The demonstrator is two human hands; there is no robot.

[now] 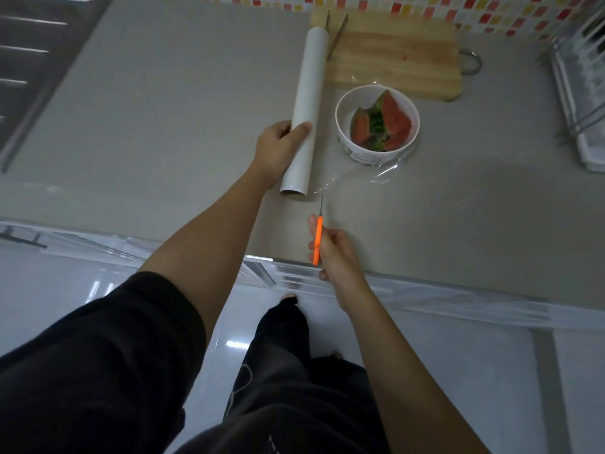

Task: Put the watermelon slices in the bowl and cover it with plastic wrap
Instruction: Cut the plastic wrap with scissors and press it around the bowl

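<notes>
Watermelon slices (393, 121): several red wedges with green rind, lying inside the bowl, one standing higher at the far side.
Bowl (343, 126): white, round, patterned on its outer wall; it stands on the tabletop just in front of the cutting board's near edge, towards the back and a little right of the middle.
Plastic wrap (376, 176): a clear sheet is drawn from the roll across to the bowl; it lies wrinkled on the tabletop around the bowl's near side, and a thin gleam shows past the far rim. Whether it spans the whole opening is hard to tell.
Roll (306, 103): long white tube, lying just left of the bowl, its far end reaching the cutting board's left corner, its open near end pointing at the tabletop's front edge.
Left hand (278, 147): grip closed around the near part of the roll, thumb on top, fingers under the left side.
Right hand (337, 253): grip closed on orange-handled scissors (317, 237) near the front edge; the thin blade tip points at the sheet's near edge, just beside the roll's open end.
Cutting board (399, 57): wooden, at the back edge against the tiled wall.
Tabletop (163, 126): grey, plain.
Dish rack (576, 93): at the right edge.
</notes>
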